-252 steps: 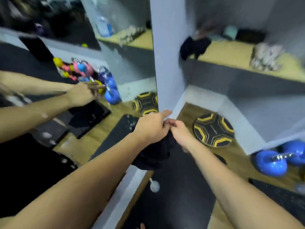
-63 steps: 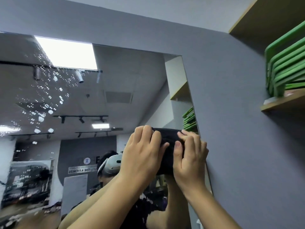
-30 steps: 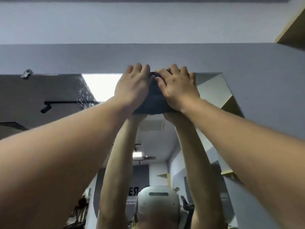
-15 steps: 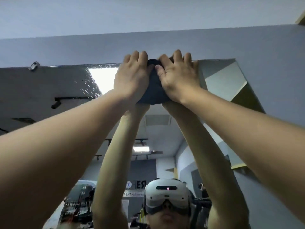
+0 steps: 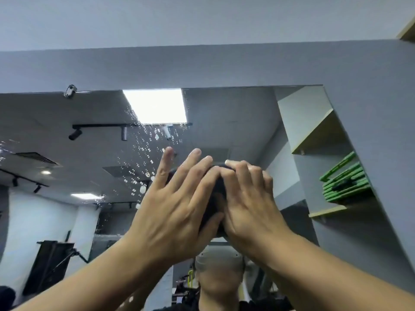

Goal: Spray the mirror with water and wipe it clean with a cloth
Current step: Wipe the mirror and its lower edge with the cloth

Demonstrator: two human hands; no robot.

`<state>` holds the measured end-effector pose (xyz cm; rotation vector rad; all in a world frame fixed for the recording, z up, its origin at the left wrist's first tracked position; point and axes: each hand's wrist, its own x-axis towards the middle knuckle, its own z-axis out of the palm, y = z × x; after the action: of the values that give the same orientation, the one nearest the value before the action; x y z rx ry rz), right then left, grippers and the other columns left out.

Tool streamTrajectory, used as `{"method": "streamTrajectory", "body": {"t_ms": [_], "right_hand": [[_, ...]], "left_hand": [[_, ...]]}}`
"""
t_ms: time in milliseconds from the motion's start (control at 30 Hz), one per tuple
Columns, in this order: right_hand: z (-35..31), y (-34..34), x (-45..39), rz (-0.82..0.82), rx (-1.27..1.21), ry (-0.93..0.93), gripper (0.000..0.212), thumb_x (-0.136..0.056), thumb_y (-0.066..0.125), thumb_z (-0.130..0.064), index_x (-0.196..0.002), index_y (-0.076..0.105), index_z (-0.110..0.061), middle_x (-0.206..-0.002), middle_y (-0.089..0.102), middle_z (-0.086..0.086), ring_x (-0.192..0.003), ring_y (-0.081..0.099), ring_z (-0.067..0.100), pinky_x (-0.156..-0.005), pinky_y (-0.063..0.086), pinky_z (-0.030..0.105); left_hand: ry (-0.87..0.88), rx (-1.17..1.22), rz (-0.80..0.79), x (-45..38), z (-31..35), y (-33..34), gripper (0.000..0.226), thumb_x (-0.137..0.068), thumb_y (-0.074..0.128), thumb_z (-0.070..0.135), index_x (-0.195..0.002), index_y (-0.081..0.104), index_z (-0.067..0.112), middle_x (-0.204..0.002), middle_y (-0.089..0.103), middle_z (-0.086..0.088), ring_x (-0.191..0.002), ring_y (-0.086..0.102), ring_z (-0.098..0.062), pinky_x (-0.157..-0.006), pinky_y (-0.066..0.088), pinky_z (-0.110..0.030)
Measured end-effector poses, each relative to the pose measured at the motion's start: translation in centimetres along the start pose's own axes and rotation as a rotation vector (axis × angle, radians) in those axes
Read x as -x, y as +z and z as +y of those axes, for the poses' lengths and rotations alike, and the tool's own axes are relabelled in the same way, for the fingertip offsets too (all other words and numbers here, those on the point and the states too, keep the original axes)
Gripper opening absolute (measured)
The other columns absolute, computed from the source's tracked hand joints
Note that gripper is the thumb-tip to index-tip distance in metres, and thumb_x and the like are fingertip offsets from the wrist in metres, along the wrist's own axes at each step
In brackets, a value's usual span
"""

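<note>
A large wall mirror (image 5: 235,122) fills the view, with water droplets (image 5: 143,158) scattered left of centre. A dark cloth (image 5: 216,198) is pressed against the glass, mostly hidden under both hands. My left hand (image 5: 177,203) lies flat over the cloth's left side with straight, spread fingers. My right hand (image 5: 249,198) covers the right side, its fingers bent over the cloth's top edge. No spray bottle is in view.
The mirror's top edge (image 5: 224,87) meets a grey wall (image 5: 202,66). A metal mirror clip (image 5: 70,90) sits at the upper left. The reflection shows ceiling lights, wooden shelves with green mats (image 5: 345,180), and a person wearing a headset (image 5: 219,261).
Both hands have slid the cloth down from the mirror's top edge toward the middle of the glass. The strip above them shows fewer droplets.
</note>
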<state>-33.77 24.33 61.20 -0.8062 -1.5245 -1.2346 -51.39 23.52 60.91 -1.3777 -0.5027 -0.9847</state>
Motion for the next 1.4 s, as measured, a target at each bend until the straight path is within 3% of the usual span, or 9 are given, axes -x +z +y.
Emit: {"method": "streamTrajectory", "body": {"t_ms": [133,200,300,400,500,800,1100,1267,1400], "right_hand": [[1.7,-2.2,0.0,-0.127,-0.328,-0.007,0.033,-0.094,0.048,-0.039,-0.125,0.037,-0.034,-0.126,0.04,-0.016,-0.117,0.039,0.012,-0.101,0.038,0.038],[2.7,-3.8,-0.9,-0.22,-0.533,0.02,0.032,-0.088,0.058,-0.039,-0.117,0.043,-0.035,-0.118,0.047,-0.024,-0.116,0.046,0.007,-0.099,0.044,0.032],[5.3,-5.2,-2.8,-0.179,-0.923,0.126,0.021,-0.084,0.06,-0.027,-0.102,0.06,-0.015,-0.107,0.066,0.002,-0.104,0.064,0.015,-0.09,0.054,0.03],[9.7,-4.7,-4.7,0.068,-0.539,0.156,0.026,-0.087,0.043,-0.032,-0.098,0.058,-0.014,-0.098,0.062,0.006,-0.097,0.063,0.02,-0.083,0.056,0.042],[12.8,-3.1,-6.0,0.062,-0.052,0.124,0.033,-0.09,0.037,-0.03,-0.113,0.055,-0.016,-0.12,0.057,0.005,-0.107,0.054,0.028,-0.093,0.043,0.044],[14.5,-1.7,-6.6,-0.025,0.038,0.136,0.057,-0.095,0.024,-0.04,-0.149,0.036,-0.025,-0.163,0.029,0.001,-0.152,0.021,0.021,-0.122,0.017,0.042],[14.3,-1.8,-6.3,-0.053,0.019,0.099,0.059,-0.095,0.024,-0.045,-0.151,0.035,-0.034,-0.164,0.027,-0.004,-0.153,0.018,0.021,-0.122,0.016,0.042],[13.9,-1.9,-6.8,-0.026,0.065,0.111,0.057,-0.091,0.028,-0.04,-0.144,0.046,-0.029,-0.157,0.04,0.003,-0.145,0.033,0.028,-0.116,0.025,0.046],[12.3,-1.6,-7.7,0.122,0.033,0.145,0.046,-0.091,0.033,-0.032,-0.125,0.06,-0.018,-0.132,0.06,0.009,-0.118,0.052,0.032,-0.099,0.037,0.045]], "left_hand": [[0.061,-0.064,-0.107,-1.1,0.1,-0.4,0.099,-0.084,0.056,0.073,-0.151,0.044,0.002,-0.143,0.057,-0.015,-0.13,0.055,-0.038,-0.111,0.037,-0.064],[0.05,-0.072,-0.167,-1.0,0.9,0.0,0.113,-0.078,0.056,0.079,-0.158,0.032,0.003,-0.137,0.057,-0.015,-0.107,0.058,-0.036,-0.092,0.05,-0.054],[0.018,-0.092,-0.194,-1.0,1.8,0.1,0.11,-0.077,0.061,0.075,-0.159,0.031,0.008,-0.119,0.058,-0.015,-0.085,0.049,-0.033,-0.067,0.044,-0.044],[0.04,-0.132,-0.198,-1.2,2.6,0.6,0.108,-0.067,0.07,0.071,-0.15,0.044,0.007,-0.123,0.057,-0.02,-0.087,0.051,-0.034,-0.068,0.045,-0.044],[0.101,-0.137,-0.156,-1.7,3.4,1.6,0.098,-0.072,0.066,0.066,-0.143,0.049,0.001,-0.143,0.051,-0.022,-0.101,0.054,-0.037,-0.075,0.049,-0.047],[-0.041,-0.213,-0.075,-10.3,-0.7,4.6,0.091,-0.084,0.058,0.063,-0.16,0.025,0.024,-0.149,0.043,-0.011,-0.115,0.05,-0.037,-0.085,0.046,-0.046],[-0.626,-0.22,-0.137,-21.0,-12.4,6.6,0.081,-0.094,0.049,0.064,-0.161,0.019,0.03,-0.15,0.035,-0.012,-0.136,0.037,-0.039,-0.105,0.037,-0.052],[-0.506,-0.281,-0.104,-19.6,-10.7,6.5,0.077,-0.095,0.049,0.059,-0.158,0.025,0.023,-0.147,0.036,-0.014,-0.131,0.039,-0.04,-0.101,0.037,-0.051],[-0.305,-0.264,-0.02,-15.0,-8.9,5.5,0.076,-0.09,0.052,0.059,-0.154,0.033,0.023,-0.138,0.045,-0.014,-0.118,0.048,-0.041,-0.092,0.044,-0.049]]}}
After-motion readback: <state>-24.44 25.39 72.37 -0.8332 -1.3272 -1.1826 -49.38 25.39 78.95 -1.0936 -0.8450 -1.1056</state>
